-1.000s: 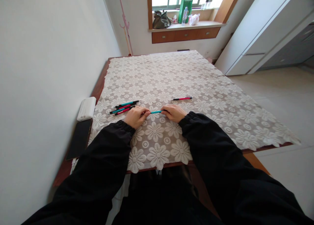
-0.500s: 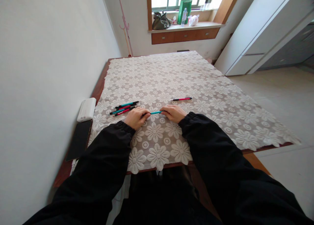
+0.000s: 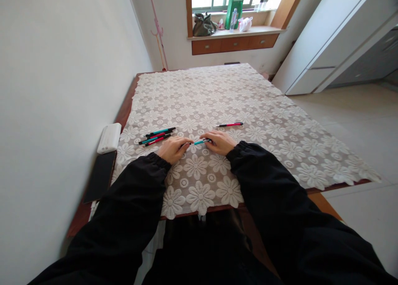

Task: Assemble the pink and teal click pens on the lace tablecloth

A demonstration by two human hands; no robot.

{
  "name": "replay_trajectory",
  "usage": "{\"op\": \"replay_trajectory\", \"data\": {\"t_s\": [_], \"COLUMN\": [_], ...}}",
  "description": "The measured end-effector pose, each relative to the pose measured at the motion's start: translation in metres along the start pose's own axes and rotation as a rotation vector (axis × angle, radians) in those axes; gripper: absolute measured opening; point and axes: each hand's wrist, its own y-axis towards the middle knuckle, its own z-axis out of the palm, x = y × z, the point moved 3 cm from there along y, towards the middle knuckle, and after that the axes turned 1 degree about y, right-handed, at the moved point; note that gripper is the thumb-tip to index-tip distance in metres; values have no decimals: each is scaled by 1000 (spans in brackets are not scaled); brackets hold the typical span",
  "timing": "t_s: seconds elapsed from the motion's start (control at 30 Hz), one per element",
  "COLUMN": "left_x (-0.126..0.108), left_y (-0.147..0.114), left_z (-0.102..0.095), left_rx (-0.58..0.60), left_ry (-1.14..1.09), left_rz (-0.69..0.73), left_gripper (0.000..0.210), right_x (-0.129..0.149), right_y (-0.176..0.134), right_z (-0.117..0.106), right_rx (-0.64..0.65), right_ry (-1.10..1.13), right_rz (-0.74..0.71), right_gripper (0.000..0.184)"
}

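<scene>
Low over the tablecloth, my right hand (image 3: pixel 220 142) has its fingers closed on a teal pen (image 3: pixel 200 142) with a black end. Facing it, my left hand (image 3: pixel 174 148) pinches a small dark pen part (image 3: pixel 189 143) at the fingertips. A narrow light gap shows between that part and the teal barrel. Several teal-and-black and red-and-black pens (image 3: pixel 157 136) lie in a loose pile just beyond my left hand. One red-and-black pen (image 3: pixel 230 124) lies apart, past my right hand.
A lace tablecloth (image 3: pixel 199 166) with flower shapes covers the table. At its left edge are a white device (image 3: pixel 109 138) and a dark flat object (image 3: pixel 100 177), by the wall. Farther off stand a window sill with bags (image 3: pixel 234 13) and a white cabinet (image 3: pixel 314 48).
The teal barrel has come away from the dark part in my left hand, tilting slightly up at the right. More of its black end shows in my right fingers. The other pens stay put.
</scene>
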Motion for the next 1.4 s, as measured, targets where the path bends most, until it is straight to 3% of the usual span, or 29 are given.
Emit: {"op": "replay_trajectory", "data": {"t_s": [0.27,0.43,0.63,0.8,1.07,1.4], "left_x": [-1,5,11,11,9,7], "left_y": [-1,-1,-1,-1,-2,-2], "left_z": [1,3,5,6,6,4], "left_rx": [5,-47,-57,-44,-24,-41], "left_ry": [-11,47,97,107,99,100], "left_rz": [74,29,-23,-12,19,6], "left_gripper": [37,38,35,34,34,31], "right_x": [5,0,-2,-2,-1,4], "right_y": [1,1,-1,-1,0,-2], "right_z": [0,-3,-2,1,-1,-2], "right_rx": [61,0,34,52,16,-10], "right_ry": [-34,-114,-198,-253,-317,-330], "right_rz": [-64,19,55,6,-95,-132], "right_gripper": [31,27,22,30,19,38]}}
